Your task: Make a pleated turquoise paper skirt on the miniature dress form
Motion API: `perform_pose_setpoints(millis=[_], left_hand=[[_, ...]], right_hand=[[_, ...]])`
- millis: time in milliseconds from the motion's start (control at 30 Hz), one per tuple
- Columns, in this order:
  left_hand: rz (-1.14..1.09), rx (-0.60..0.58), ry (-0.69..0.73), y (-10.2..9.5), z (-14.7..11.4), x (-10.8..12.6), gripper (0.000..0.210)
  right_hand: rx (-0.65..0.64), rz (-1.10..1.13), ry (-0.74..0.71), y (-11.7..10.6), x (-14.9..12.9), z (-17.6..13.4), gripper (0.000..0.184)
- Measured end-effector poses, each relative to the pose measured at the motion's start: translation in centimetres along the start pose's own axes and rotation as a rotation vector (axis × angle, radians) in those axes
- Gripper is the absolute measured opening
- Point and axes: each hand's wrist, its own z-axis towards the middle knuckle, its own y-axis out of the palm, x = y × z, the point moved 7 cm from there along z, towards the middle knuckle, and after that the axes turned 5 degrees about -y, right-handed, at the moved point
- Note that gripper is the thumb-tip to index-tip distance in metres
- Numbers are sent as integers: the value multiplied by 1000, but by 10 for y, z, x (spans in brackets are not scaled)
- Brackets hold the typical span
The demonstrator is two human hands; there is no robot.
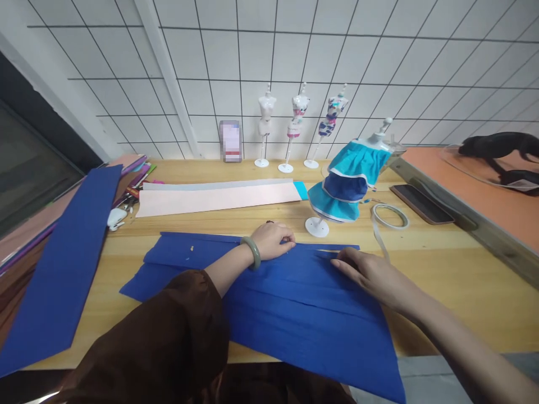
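A large piece of blue cloth (311,331) lies creased over the wooden table, its near right corner hanging past the front edge. Along the cloth's far edge runs a narrow strip, partly folded or separated from the rest. My left hand (272,240), with a green bangle on the wrist, bears on that far edge, fingers curled and thumb close to them. Farther right, my right hand (366,272) has its bent fingers and thumb closed at the same edge. The exact hold of the fingertips is partly hidden.
A mini dress form in a turquoise and blue ruffled dress (347,179) stands behind my right hand. Beyond are three small dress forms, a phone (231,140) and a long pale pink strip (219,197). To the right lie a tape roll (391,215) and dark phone (421,204); left, folded blue fabric (63,264).
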Motion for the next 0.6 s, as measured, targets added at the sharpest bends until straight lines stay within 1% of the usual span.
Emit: perform_pose_setpoints(millis=[100, 233, 367, 600], left_hand=[[-14, 2, 9, 0, -1, 0, 16], [-43, 0, 13, -1, -1, 0, 15], [-70, -9, 16, -1, -1, 0, 15], [-107, -21, 25, -3, -1, 1, 16]], right_hand=[[-14, -16, -3, 5, 3, 14, 38], [-9, -18, 16, 9, 6, 22, 40], [-34, -24, -7, 10, 3, 28, 40], [10, 41, -103, 6, -5, 38, 36]])
